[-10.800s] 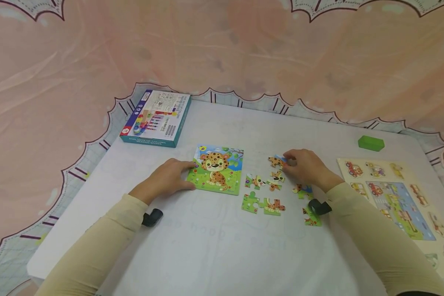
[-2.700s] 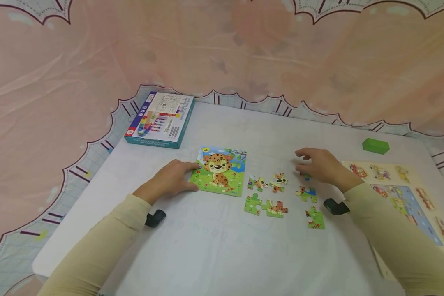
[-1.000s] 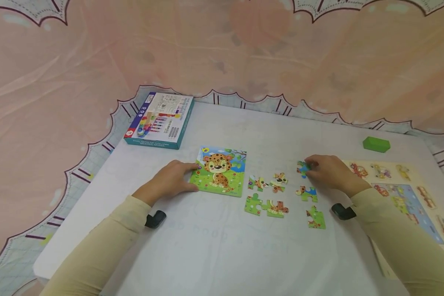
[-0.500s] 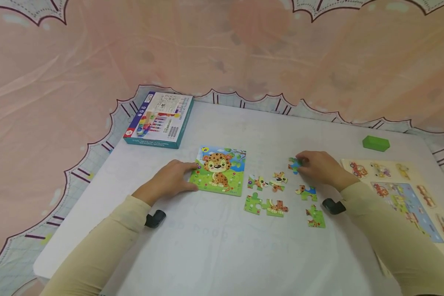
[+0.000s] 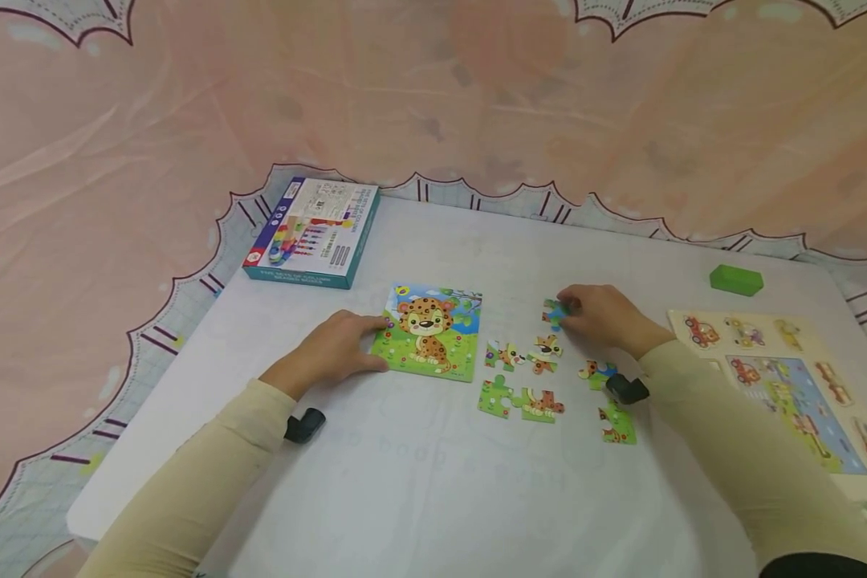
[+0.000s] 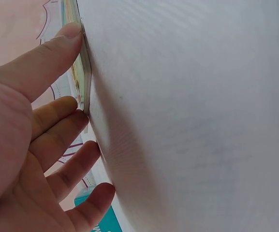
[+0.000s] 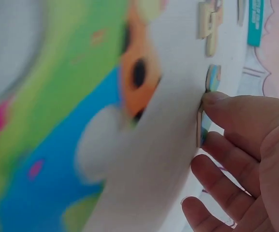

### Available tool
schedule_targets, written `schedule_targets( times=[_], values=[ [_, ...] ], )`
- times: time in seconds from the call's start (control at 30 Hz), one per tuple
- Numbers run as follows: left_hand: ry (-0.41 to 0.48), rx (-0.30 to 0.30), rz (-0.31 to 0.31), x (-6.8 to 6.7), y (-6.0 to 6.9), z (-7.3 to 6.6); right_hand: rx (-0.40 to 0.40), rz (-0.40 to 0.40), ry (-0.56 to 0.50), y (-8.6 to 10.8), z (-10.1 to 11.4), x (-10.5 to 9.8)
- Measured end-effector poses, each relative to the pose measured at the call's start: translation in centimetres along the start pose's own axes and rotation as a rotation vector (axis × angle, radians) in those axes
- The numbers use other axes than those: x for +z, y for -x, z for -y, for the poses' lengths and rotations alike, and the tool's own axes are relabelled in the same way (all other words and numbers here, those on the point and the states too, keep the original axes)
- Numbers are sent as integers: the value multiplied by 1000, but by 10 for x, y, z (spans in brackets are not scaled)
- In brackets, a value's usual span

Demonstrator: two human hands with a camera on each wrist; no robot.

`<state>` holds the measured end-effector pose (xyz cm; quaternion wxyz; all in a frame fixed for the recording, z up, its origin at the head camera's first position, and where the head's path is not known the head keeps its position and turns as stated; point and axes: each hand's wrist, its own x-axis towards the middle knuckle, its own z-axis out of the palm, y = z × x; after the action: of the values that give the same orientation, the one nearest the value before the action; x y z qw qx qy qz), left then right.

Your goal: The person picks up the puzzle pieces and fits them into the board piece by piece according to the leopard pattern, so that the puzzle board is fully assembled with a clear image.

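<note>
A square board with a leopard picture (image 5: 426, 333) lies flat on the white table. My left hand (image 5: 332, 349) rests at its left edge; thumb and fingers touch the edge in the left wrist view. Right of the board, my right hand (image 5: 600, 317) pinches a blue-green puzzle piece (image 5: 552, 313) by its right side, at the table surface. Below it lie loose puzzle pieces: a face piece (image 5: 545, 353), a piece with a muzzle (image 5: 504, 354), a green piece (image 5: 494, 397) and a paws piece (image 5: 540, 405). A blue-and-orange piece (image 5: 594, 372) is partly hidden by the wrist camera.
A green-edged piece (image 5: 616, 423) lies below the right wrist. A boxed set (image 5: 311, 233) stands at the back left and a green block (image 5: 735, 280) at the back right. A large picture board (image 5: 759, 337) lies partly under the right forearm.
Over the last second my right hand has slid the blue-green puzzle piece leftward and slightly away from me. Earlier, at 2.7 s, that hand hovered without a piece. My left hand has stayed put.
</note>
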<state>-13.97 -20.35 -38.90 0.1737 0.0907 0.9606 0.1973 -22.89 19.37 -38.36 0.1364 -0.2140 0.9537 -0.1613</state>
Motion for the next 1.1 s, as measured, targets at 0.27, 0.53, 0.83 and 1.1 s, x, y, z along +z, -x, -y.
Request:
schedule_targets(
  times=[0.27,0.53,0.83,1.1],
  values=[
    [0,0,3,0,0,-1,15,-1,-57,-11,13,3],
    [-4,-4,-3,0,0,-1,-11,15,-65,-22,34,5],
    [-6,-1,-11,1,0,0,-37,41,-65,-34,60,8],
    [-20,18,-18,1,0,-2,-94,43,-78,-45,74,17]
  ],
)
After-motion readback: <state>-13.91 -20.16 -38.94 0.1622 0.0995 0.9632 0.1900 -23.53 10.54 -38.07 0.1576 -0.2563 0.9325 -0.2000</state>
